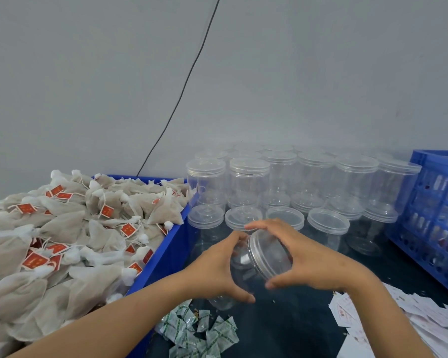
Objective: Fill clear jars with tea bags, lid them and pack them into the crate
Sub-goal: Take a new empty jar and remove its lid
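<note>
I hold an empty clear jar (246, 270) tilted on its side above the dark table, its mouth turned to the right. My left hand (217, 270) grips the jar's body. My right hand (290, 257) wraps around its clear lid (265, 254). Whether the lid is screwed on or loose is not visible. A blue bin (166, 254) on the left is heaped with white tea bags (62, 228) bearing red tags. A blue slatted crate (435, 208) stands at the right edge, with filled jars dimly visible through its wall.
Stacked empty lidded jars (282, 182) fill the table behind my hands, up to the grey wall. Small green-printed sachets (199, 332) lie near the front edge. White paper labels (424, 321) are scattered at the lower right. A black cable (186, 83) runs down the wall.
</note>
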A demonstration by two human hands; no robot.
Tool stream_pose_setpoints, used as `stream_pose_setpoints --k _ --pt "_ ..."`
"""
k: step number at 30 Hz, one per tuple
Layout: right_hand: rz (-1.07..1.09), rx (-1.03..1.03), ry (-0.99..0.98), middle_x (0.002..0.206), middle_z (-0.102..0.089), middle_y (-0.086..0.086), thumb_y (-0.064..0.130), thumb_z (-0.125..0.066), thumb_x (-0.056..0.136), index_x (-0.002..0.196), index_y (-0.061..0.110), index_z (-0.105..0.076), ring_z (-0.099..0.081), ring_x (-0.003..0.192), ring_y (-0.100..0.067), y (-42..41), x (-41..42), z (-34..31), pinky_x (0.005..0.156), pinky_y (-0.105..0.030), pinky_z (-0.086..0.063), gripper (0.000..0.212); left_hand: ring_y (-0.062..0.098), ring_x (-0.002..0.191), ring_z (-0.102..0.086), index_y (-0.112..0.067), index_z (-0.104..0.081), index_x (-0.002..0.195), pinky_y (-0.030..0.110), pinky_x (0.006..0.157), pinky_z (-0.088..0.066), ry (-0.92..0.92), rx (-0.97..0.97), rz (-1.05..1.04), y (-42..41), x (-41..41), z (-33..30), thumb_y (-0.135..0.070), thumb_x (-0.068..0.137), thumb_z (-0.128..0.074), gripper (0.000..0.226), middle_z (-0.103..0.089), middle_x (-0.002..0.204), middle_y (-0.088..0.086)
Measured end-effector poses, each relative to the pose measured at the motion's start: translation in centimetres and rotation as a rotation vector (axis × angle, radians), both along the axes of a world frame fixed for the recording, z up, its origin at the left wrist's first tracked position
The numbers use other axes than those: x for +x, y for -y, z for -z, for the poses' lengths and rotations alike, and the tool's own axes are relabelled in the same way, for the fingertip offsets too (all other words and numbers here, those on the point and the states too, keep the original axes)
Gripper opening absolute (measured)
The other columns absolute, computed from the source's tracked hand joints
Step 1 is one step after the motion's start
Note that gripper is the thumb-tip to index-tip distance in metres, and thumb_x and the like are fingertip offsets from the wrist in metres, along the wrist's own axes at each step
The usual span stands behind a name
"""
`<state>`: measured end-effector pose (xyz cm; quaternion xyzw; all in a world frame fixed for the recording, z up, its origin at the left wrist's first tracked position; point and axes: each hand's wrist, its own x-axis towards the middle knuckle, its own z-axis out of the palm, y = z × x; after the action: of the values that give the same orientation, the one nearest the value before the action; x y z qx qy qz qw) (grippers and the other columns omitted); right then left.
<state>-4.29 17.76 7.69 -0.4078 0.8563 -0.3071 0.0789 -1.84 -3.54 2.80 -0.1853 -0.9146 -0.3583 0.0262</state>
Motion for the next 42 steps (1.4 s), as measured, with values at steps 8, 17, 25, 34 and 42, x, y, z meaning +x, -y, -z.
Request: stream_pose_setpoints --k 8,17,25,34,42 --pt "0.127 -0.12 -0.022 0.131 -0.028 0.034 0.029 -0.085 0.067 0.123 0.059 -0.036 -0.039 0.128 0.002 -3.9 -1.4 -0.7 0.1 -0.021 -0.043 0.081 0.005 0.115 -0.049 -0.038 -0.035 0.126 0.017 0.086 -0.044 0.183 0.23 -0.134 0.1 -0.3 0.0 -0.041 0.062 -0.089 0.083 -0.043 0.131 -0.01" --pt "0.357 0.209 0.136 0.106 -0.036 0.004 0.033 -0.085 0.065 0.099 0.027 -0.03 -0.048 0.076 -0.01 -2.3 -3.4 3.3 0.059 -0.02 -0.04 0.065 0.013 0.123 -0.047 -0.028 -0.037 0.131 0.033 0.104 -0.044 0.298 0.334 -0.2 -0.7 -0.6 0.2 -0.018 0.063 -0.09 0.087 -0.048 0.133 -0.008" --pt "0.395 0.457 0.215 0.107 -0.04 0.006 0.025 -0.081 0.071 0.1 0.023 -0.032 -0.044 0.081 -0.009 -1.8 -4.0 5.3 0.06 -0.021 -0.037 0.057 0.018 0.117 -0.051 -0.031 -0.035 0.126 0.042 0.083 -0.059 0.428 0.274 -0.192 -1.0 -0.1 0.5 -0.012 0.064 -0.089 0.085 -0.047 0.132 -0.012" --pt "0.503 0.647 0.088 0.139 -0.038 -0.005 0.02 -0.076 0.076 0.135 0.017 -0.032 -0.048 0.123 -0.024 -0.7 -3.4 5.4 0.091 -0.029 -0.044 0.074 0.022 0.127 -0.047 -0.027 -0.028 0.139 0.037 0.106 -0.043 0.379 0.142 -0.32 -0.1 -0.6 0.0 -0.006 0.069 -0.084 0.092 -0.048 0.139 0.0" --pt "0.438 0.069 -0.233 0.106 -0.057 0.016 0.031 -0.062 0.09 0.097 0.033 -0.05 -0.056 0.096 -0.003 0.5 -1.1 1.2 0.087 -0.025 -0.048 0.014 0.02 0.108 -0.058 -0.012 -0.058 0.117 0.034 0.092 -0.05 -0.068 -0.072 -0.458 4.4 0.6 -5.2 0.012 0.082 -0.047 0.044 -0.06 0.12 0.006"
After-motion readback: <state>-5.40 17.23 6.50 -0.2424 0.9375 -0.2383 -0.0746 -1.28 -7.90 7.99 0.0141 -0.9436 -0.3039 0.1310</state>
